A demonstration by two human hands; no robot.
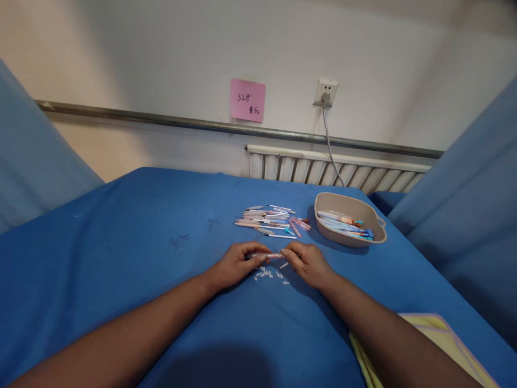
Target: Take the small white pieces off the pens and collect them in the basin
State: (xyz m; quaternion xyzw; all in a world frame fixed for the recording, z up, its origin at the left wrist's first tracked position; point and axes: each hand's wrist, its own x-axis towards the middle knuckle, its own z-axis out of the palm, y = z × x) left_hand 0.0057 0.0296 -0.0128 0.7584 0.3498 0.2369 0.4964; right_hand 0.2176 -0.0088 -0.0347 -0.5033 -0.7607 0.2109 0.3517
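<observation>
Both hands hold one pinkish pen (276, 256) level above the blue cloth, one at each end. My left hand (239, 263) is closed around the pen's left part, thumb along its near side. At the other end, the fingers of my right hand (309, 263) pinch it; they hide its tip. Several small white plastic pieces (264, 273) lie scattered on the cloth just below the hands. Beyond the hands is a loose pile of pen parts (269, 216), with barrels, caps and thin refills. Some pink patterned pieces (299, 224) lie at its right side.
A beige basket (343, 237) holding several pens (345, 223) stands right of the pile. Blue cloth (121, 248) covers the table. A yellow towel (440, 337) lies under my right forearm. Behind are a radiator (299, 164), a wall socket (326, 92) with a cord, and a pink note (247, 100).
</observation>
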